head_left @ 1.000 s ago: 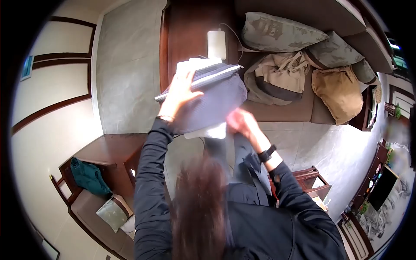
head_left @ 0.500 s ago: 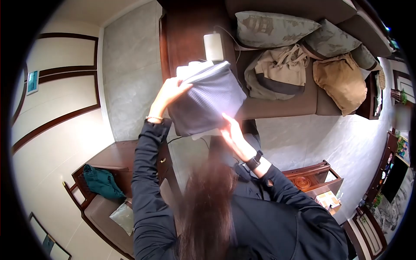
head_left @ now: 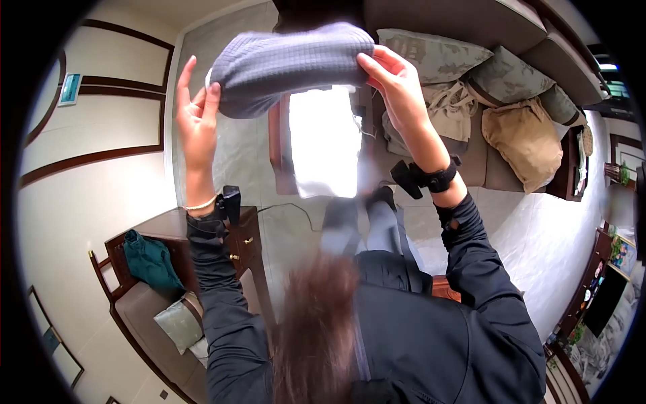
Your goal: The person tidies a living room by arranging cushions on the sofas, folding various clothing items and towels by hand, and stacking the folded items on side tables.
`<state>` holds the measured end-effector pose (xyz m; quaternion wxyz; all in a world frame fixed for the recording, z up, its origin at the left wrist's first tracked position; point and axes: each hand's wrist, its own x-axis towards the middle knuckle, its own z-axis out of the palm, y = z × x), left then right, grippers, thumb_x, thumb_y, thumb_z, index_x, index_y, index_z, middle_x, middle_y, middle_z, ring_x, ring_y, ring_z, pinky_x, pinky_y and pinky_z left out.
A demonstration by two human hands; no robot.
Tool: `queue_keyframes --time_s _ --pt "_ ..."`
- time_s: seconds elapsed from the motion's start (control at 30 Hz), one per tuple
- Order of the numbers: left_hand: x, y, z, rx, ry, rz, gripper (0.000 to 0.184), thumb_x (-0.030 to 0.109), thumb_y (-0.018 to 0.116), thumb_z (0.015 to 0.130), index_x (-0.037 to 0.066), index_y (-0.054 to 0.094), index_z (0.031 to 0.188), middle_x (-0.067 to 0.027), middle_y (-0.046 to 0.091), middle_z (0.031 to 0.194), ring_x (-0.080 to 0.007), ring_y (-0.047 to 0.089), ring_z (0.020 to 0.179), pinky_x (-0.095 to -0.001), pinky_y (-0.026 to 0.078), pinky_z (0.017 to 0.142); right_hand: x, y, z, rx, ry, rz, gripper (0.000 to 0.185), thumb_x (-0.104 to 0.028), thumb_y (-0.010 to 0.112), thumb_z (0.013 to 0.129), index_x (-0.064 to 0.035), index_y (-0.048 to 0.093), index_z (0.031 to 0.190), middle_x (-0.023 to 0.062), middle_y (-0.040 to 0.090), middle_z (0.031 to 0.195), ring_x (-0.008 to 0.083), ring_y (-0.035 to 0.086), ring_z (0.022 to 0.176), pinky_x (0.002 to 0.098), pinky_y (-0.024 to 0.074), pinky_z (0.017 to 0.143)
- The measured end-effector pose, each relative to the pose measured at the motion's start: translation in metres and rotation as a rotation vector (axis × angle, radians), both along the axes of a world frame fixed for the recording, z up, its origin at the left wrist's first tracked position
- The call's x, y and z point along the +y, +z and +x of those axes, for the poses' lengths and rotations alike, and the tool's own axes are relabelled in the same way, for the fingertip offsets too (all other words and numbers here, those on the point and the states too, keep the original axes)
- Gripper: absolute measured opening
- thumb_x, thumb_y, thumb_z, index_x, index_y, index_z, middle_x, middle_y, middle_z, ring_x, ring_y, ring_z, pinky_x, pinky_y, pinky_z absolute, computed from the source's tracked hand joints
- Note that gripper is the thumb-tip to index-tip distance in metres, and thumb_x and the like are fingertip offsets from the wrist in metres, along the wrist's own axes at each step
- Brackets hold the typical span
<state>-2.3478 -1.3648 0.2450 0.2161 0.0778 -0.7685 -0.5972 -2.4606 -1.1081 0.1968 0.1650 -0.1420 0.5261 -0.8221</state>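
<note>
A grey waffle-textured cloth (head_left: 296,64) is stretched out and raised in the air, its middle sagging between both hands. My left hand (head_left: 196,111) pinches its left end between thumb and fingers, the index finger pointing up. At the right end, my right hand (head_left: 400,84) grips the edge with thumb and fingers closed. Below the cloth lies a white piece of fabric (head_left: 324,145), strongly overexposed, on a dark wooden table (head_left: 276,141). Its details are washed out by the light.
A brown sofa (head_left: 464,23) holds patterned cushions (head_left: 431,54), a beige bag (head_left: 447,111) and a tan bag (head_left: 525,141). To the left stand a wooden cabinet (head_left: 235,236) and a seat with a teal garment (head_left: 151,259) and a cushion (head_left: 180,322). A dark cable (head_left: 293,206) crosses the floor.
Both hands have lifted the grey cloth up and away from me, off the table, spreading it sideways. The white fabric beneath is now exposed. My right hand has moved up to the cloth's right end.
</note>
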Motion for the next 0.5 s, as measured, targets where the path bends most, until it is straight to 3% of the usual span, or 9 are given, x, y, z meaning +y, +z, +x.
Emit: queue_keyframes --time_s 0.07,0.17,0.2,0.23,0.27,0.37,0.4,0.47,0.5 --pt "0.010 -0.010 0.014 -0.006 0.005 0.082 0.051 0.007 0.051 0.093 0.007 0.029 0.139 -0.0069 0.064 0.091 -0.0074 0.056 0.087 -0.0190 0.042 0.079 0.007 -0.008 0.013 -0.022 -0.013 0.076 0.023 -0.015 0.063 0.086 -0.0005 0.062 0.104 0.0031 0.065 0.092 0.0106 0.060 0.085 0.0213 0.0467 0.077" --pt "0.019 -0.073 0.041 -0.132 0.011 0.152 0.057 -0.001 0.051 0.087 0.005 0.028 0.139 0.0022 0.051 0.075 -0.0035 0.046 0.069 -0.0168 0.039 0.066 0.024 -0.066 0.043 -0.072 -0.033 0.196 0.020 -0.016 0.064 0.084 -0.0019 0.063 0.098 0.0000 0.062 0.086 0.0071 0.055 0.078 0.0197 0.0431 0.072" --pt "0.026 -0.096 0.056 -0.223 0.000 0.168 0.057 -0.001 0.052 0.085 0.003 0.029 0.138 -0.0021 0.056 0.087 -0.0053 0.050 0.074 -0.0179 0.042 0.068 0.031 -0.079 0.060 -0.050 -0.046 0.240 0.019 -0.017 0.063 0.084 -0.0026 0.063 0.097 -0.0009 0.061 0.083 0.0066 0.053 0.074 0.0207 0.0438 0.067" --pt "0.033 -0.127 0.069 -0.273 0.039 0.137 0.057 -0.002 0.052 0.084 0.003 0.029 0.137 -0.0088 0.053 0.112 -0.0098 0.054 0.085 -0.0219 0.045 0.076 0.040 -0.106 0.077 -0.125 -0.039 0.293 0.018 -0.017 0.063 0.084 -0.0038 0.063 0.096 -0.0007 0.061 0.081 0.0065 0.053 0.069 0.0221 0.0442 0.063" --pt "0.037 -0.160 0.088 -0.371 0.015 0.209 0.060 -0.002 0.053 0.082 0.003 0.030 0.137 -0.0120 0.041 0.130 -0.0162 0.055 0.098 -0.0274 0.046 0.084 0.050 -0.145 0.095 -0.207 -0.016 0.332 0.018 -0.018 0.064 0.083 -0.0044 0.063 0.095 0.0002 0.062 0.081 0.0068 0.053 0.067 0.0229 0.0446 0.060" --pt "0.042 -0.289 0.155 -0.684 0.021 0.265 0.061 -0.002 0.055 0.074 0.002 0.034 0.131 -0.0152 0.047 0.123 -0.0217 0.054 0.104 -0.0317 0.045 0.089 0.072 -0.250 0.146 -0.432 0.131 0.579 0.024 -0.020 0.065 0.083 -0.0034 0.063 0.099 0.0035 0.063 0.083 0.0112 0.057 0.069 0.0252 0.0492 0.061" --pt "0.042 -0.310 0.170 -0.866 -0.016 0.210 0.063 0.008 0.064 0.074 0.002 0.034 0.129 -0.0187 0.051 0.118 -0.0242 0.054 0.103 -0.0362 0.045 0.090 0.075 -0.266 0.155 -0.529 0.193 0.609 0.027 -0.023 0.066 0.083 -0.0038 0.062 0.102 0.0050 0.064 0.086 0.0133 0.058 0.070 0.0268 0.0508 0.062" --pt "0.050 -0.330 0.175 -0.931 0.123 -0.016 0.073 0.024 0.074 0.072 0.003 0.033 0.130 -0.0205 0.054 0.111 -0.0273 0.056 0.101 -0.0403 0.045 0.089 0.069 -0.272 0.151 -0.643 0.143 0.575 0.032 -0.025 0.067 0.082 -0.0038 0.061 0.105 0.0068 0.063 0.090 0.0149 0.059 0.073 0.0287 0.0518 0.064" --pt "0.049 -0.339 0.172 -0.883 0.160 -0.052 0.087 0.039 0.079 0.067 0.003 0.033 0.130 -0.0207 0.055 0.107 -0.0309 0.056 0.099 -0.0433 0.044 0.088 0.066 -0.275 0.151 -0.758 0.098 0.543 0.037 -0.028 0.068 0.081 -0.0038 0.061 0.107 0.0086 0.063 0.094 0.0166 0.060 0.075 0.0305 0.0528 0.065"
